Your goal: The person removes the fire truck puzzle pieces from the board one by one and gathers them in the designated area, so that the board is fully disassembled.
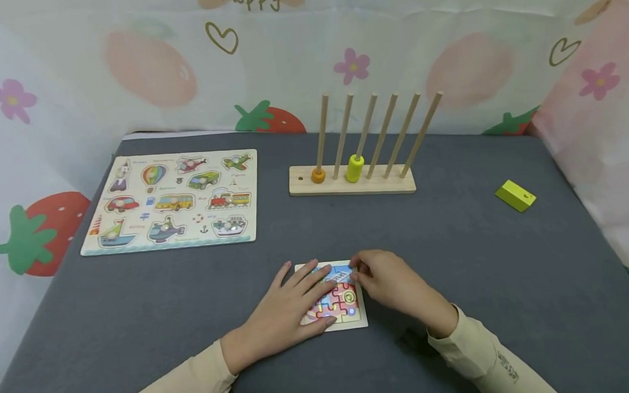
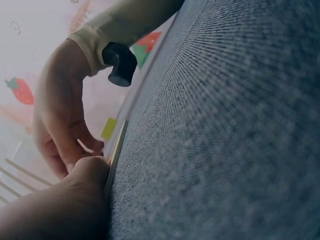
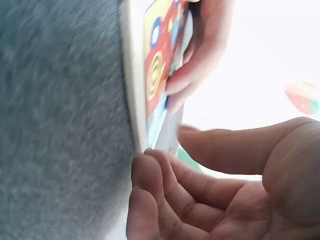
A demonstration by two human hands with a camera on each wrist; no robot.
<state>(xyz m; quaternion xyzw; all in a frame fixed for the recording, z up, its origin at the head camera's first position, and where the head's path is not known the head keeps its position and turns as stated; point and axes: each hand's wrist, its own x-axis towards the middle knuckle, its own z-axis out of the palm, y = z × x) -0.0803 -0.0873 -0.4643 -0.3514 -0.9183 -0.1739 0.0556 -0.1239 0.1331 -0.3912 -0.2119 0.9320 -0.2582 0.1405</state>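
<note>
A small square jigsaw puzzle [image 1: 344,304] with a pale frame and pink, blue and yellow pieces lies on the table in front of the person. My left hand [image 1: 286,313] rests across its left part with fingers spread, hiding that side of the picture. At its upper right corner is my right hand [image 1: 395,283]. In the right wrist view, the fingertips of the right hand [image 3: 215,195] are bent right at the corner of the frame, and the thumb stands apart from them. The left hand's fingers [image 3: 207,60] show over the puzzle's far side there.
A vehicle puzzle board [image 1: 144,225] lies at the back left. Behind the jigsaw stands a wooden peg stand [image 1: 382,186] with tall rods, an orange bead [image 1: 318,175] and yellow-green beads [image 1: 354,171]. A yellow block [image 1: 514,195] lies on the right of the dark tablecloth [image 1: 451,238].
</note>
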